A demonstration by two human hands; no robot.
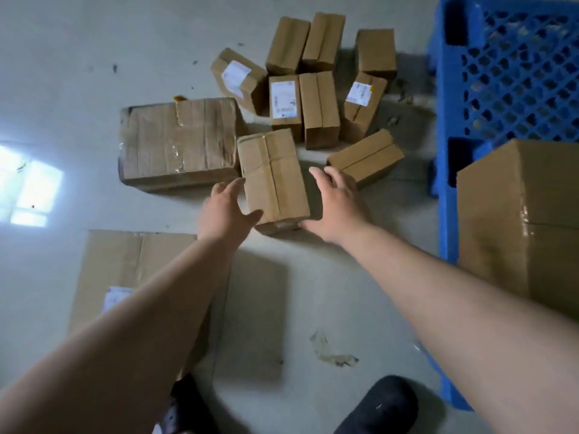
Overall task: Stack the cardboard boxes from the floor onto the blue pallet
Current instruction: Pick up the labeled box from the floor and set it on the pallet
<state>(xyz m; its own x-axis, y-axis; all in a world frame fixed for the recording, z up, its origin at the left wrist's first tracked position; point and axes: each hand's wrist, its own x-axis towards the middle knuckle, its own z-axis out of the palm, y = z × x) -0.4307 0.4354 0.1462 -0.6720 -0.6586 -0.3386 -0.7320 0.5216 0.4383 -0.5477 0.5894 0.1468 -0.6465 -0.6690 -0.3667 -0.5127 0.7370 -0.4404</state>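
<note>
A small taped cardboard box [272, 177] lies on the grey floor in the middle of the view. My left hand [224, 211] is at its left side and my right hand [336, 205] at its right side, both with fingers spread; whether they press the box I cannot tell. Behind it, several more small boxes [318, 109] lie in a loose cluster, some with white labels. The blue pallet [507, 73] fills the right edge, and a large cardboard box [526, 220] stands on its near part.
A wide taped box [178, 142] lies left of the small one. A big flat box [131, 264] with a label sits under my left forearm. My black shoes [382, 405] are at the bottom. A scrap of tape [332, 352] lies on the floor.
</note>
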